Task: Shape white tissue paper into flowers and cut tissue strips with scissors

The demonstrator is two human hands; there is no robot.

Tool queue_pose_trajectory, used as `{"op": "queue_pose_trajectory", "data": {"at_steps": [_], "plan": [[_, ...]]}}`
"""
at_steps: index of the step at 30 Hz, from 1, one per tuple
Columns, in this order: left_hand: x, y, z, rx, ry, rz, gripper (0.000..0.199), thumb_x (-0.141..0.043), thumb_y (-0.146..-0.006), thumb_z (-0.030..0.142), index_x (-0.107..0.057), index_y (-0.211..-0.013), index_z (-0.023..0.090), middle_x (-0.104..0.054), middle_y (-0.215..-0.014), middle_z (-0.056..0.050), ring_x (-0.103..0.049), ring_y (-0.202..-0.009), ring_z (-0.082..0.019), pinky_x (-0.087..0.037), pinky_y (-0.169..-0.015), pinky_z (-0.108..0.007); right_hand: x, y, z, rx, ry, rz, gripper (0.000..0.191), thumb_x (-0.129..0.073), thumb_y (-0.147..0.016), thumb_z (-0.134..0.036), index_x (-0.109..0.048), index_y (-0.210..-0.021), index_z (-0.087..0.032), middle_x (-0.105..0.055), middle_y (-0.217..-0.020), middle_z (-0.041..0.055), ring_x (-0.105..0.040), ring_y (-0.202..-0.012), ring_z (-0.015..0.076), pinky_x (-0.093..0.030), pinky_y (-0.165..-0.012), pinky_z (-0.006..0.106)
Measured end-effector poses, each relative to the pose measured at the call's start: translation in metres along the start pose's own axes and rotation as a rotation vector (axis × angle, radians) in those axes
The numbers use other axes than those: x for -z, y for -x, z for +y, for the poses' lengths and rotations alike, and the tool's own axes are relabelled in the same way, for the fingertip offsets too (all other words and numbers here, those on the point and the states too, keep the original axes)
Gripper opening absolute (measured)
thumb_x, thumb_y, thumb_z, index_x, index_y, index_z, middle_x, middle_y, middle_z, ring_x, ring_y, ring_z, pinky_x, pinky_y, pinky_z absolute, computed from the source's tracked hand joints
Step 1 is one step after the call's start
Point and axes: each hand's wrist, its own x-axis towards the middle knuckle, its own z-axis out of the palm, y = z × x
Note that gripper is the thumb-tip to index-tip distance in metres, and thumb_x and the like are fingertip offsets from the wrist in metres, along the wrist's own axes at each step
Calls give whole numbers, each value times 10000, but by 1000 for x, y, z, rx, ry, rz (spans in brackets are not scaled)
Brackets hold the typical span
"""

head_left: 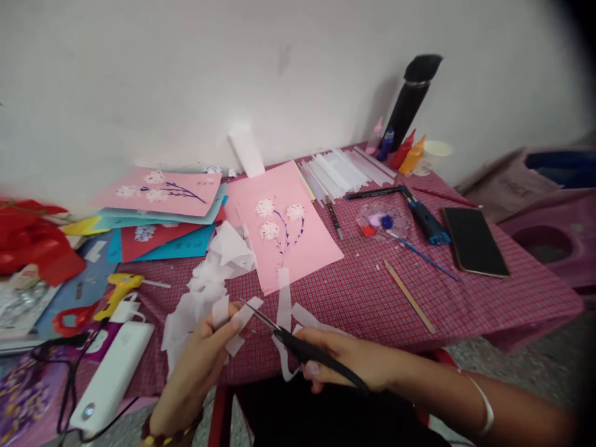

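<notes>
Near the table's front edge, my left hand [213, 338] pinches small white paper strips [246, 315] between thumb and fingers. My right hand [338, 360] is wrapped round the black handles of a pair of scissors [307, 351], whose blades point left with the tips at the strips in my left hand. Longer white strips [284, 298] lie and hang about the scissors and my right fingers. Just behind, a pink sheet [307, 248] bears white blossoms and dark blue stems. A heap of white paper pieces [200, 298] lies beside my left hand.
Painted sheets [162, 242] and a yellow glue gun [121, 292] lie left, near a white power bank [114, 375]. Behind are white glue sticks [342, 174]. At right are a paint palette [384, 220], a box cutter [426, 217], a phone [475, 241], paint bottles [404, 152] and a pencil [410, 297].
</notes>
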Motion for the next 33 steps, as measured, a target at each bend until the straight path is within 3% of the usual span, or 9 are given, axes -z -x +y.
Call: {"op": "queue_pose_trajectory", "data": {"at_steps": [6,13,21,27,33], "plan": [[-1,-1,0,-79,-44,54,280,-786,-667,309,-564,-567,172,-552,-671,18,-484,-671,-124,-413,-639,-216,0,-10,6,51,134,94,465,-665,-805,-468,-561,-1163,-189,-543,-819,0,-483,-696,115,-409,-602,223],[5,-9,-2,-142,-99,56,292,-759,-719,300,-537,-574,178,-535,-647,27,-485,-662,-125,-402,-654,-225,2,-24,0,25,11,62,443,-642,-826,-469,-543,-1125,-157,-505,-767,-15,-452,-622,80,-379,-538,195],[12,-21,-11,-113,-75,107,284,-747,-712,319,-524,-608,177,-543,-676,18,-502,-669,-133,-405,-634,-235,9,-40,-6,-95,-166,46,567,-663,-777,-559,-486,-1112,-137,-470,-754,-34,-469,-526,39,-410,-477,181],[21,-25,-3,-23,-112,153,287,-776,-656,347,-569,-591,160,-500,-536,35,-432,-508,-97,-354,-496,-208,15,-54,-8,-168,-159,90,473,-650,-805,-518,-517,-1067,-147,-456,-581,-80,-415,-424,30,-339,-383,138],[37,-28,6,65,-120,203,292,-773,-650,353,-569,-579,156,-478,-468,48,-370,-411,-66,-284,-410,-182,23,-66,0,-164,-213,84,424,-607,-836,-523,-497,-1041,-169,-454,-551,-94,-407,-377,36,-319,-354,138]]}}
